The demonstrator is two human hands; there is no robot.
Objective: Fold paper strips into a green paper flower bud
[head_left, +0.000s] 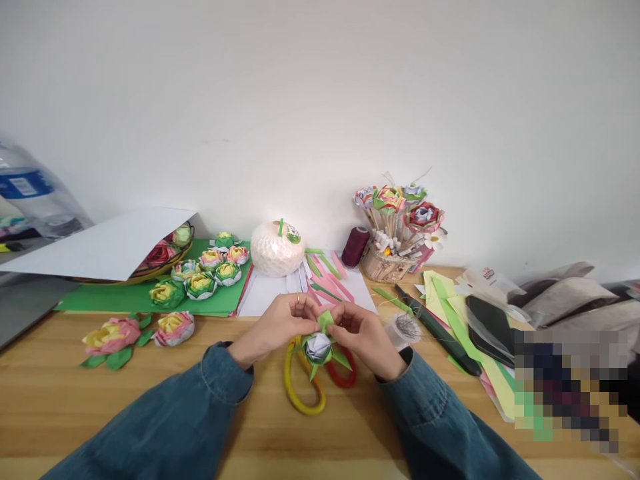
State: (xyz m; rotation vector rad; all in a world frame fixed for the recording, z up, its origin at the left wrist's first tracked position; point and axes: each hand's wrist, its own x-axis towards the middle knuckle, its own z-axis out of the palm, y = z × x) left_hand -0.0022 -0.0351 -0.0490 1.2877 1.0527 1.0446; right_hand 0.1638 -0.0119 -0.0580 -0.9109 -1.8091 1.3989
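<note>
Both my hands meet over the middle of the wooden table [75, 400] around a small paper flower [319, 347] with a white centre and green leaves. My left hand [277, 327] grips its left side, a ring on one finger. My right hand [365, 333] pinches a green petal at the top right. Under the flower lie scissors with a yellow handle loop [300, 393] and a red one [345, 377].
Several finished paper flowers [200, 277] sit on a green sheet [100, 298] at left, two more [113, 337] nearer. A white netted ball [277, 249], dark thread spool [355, 247], basket of flower sticks [395, 227], paper strips [325, 277], black phone [487, 323] and yellow-green papers [445, 300] lie behind and right.
</note>
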